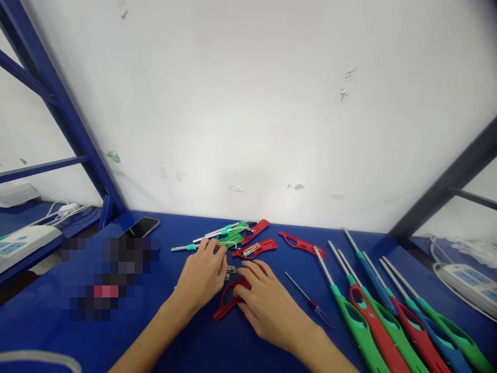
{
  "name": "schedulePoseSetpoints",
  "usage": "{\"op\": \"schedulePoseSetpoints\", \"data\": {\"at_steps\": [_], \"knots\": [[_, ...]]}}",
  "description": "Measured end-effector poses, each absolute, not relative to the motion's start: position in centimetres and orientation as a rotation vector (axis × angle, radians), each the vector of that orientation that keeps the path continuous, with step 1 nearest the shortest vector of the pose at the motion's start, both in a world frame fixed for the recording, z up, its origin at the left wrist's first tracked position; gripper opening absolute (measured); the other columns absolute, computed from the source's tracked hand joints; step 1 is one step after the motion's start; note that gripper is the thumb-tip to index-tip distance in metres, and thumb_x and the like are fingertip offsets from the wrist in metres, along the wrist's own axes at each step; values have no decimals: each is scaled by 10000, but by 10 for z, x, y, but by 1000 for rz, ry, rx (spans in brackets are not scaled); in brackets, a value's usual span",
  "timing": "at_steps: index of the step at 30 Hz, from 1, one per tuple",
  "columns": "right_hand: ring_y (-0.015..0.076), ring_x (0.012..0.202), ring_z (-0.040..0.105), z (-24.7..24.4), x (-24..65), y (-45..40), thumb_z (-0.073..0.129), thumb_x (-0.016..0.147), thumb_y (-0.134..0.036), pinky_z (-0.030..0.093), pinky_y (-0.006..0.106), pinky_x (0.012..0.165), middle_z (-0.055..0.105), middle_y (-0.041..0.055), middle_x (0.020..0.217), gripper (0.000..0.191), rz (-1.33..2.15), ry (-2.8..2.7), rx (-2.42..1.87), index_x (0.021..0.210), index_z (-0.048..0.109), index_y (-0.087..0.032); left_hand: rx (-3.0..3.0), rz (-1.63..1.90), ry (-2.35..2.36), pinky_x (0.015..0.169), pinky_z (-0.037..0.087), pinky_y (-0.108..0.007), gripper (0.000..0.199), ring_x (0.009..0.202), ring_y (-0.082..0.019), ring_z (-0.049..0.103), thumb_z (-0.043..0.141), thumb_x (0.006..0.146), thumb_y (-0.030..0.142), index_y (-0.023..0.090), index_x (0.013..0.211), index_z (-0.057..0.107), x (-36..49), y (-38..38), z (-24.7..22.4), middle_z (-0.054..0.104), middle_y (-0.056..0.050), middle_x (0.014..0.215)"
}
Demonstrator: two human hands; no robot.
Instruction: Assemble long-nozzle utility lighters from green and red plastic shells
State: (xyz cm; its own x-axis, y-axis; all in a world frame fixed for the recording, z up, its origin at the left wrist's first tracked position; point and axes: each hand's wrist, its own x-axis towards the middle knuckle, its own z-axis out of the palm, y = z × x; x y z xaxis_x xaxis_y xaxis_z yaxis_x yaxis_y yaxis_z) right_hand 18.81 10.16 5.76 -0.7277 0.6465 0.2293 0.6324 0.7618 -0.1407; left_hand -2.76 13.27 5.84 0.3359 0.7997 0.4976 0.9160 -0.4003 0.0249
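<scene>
My left hand (205, 272) is bent over the table with its fingers curled together, beside the green lighter casing parts (233, 238); what its fingertips hold, if anything, is hidden. My right hand (266, 298) has its fingers closed over the end of a red lighter casing half (225, 309), which lies tilted on the blue table. Small clear-and-metal pieces (230, 269) show between the two hands. Just behind them is another red casing half (259, 248) with a clear insert in it. A metal lighter tube with a teal collar (190, 247) sticks out left of my left hand.
To the right lie several long lighters (353, 316) in green, red and blue. A screwdriver (310, 303) and a red casing half (301, 242) are nearer the middle. A phone (143, 227) lies at the back left. A white wall (256, 129) stands behind the table (155, 331).
</scene>
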Motion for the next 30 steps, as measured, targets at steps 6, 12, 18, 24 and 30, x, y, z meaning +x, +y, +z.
{"op": "schedulePoseSetpoints", "data": {"at_steps": [6, 12, 18, 24, 30], "knots": [[239, 1290, 625, 43, 185, 105, 583, 1086, -378, 373, 458, 1243, 731, 49, 1197, 175, 99, -2671, -937, 1080, 667, -224, -2456, -515, -1486, 894, 638, -428, 297, 1063, -233, 713, 689, 1042, 359, 173, 1273, 671, -28, 180, 56, 697, -96, 1266], [211, 1164, 655, 45, 190, 105, 591, 1084, -429, 390, 441, 1206, 734, 11, 1124, 197, 113, -2625, -973, 1135, 671, -256, -2506, -488, -1436, 912, 633, -436, 294, 1083, -237, 708, 683, 1045, 361, 180, 1276, 672, -35, 180, 52, 692, -100, 1286], [224, 1344, 608, 49, 198, 115, 419, 1154, -360, 325, 489, 1263, 726, 64, 1325, 288, 52, -2511, -1138, 1235, 668, -242, -2561, -481, -1338, 915, 631, -438, 290, 1083, -238, 708, 686, 1044, 359, 177, 1270, 674, -36, 180, 50, 694, -99, 1280], [344, 1573, 409, 36, 213, 132, 457, 1143, -350, 284, 642, 1284, 558, 205, 1591, 336, -59, -2439, -1323, 1220, 690, -120, -2687, -487, -1142, 946, 623, -464, 305, 1129, -255, 699, 692, 1038, 354, 176, 1284, 670, -31, 175, 47, 686, -103, 1303], [289, 1300, 654, 37, 215, 136, 699, 1035, -343, 513, 578, 1127, 696, 97, 1365, 285, -189, -2428, -1332, 1267, 696, -178, -2694, -544, -988, 1029, 589, -525, 357, 1219, -286, 673, 694, 1036, 351, 185, 1349, 648, -26, 171, 42, 665, -114, 1370]]}}
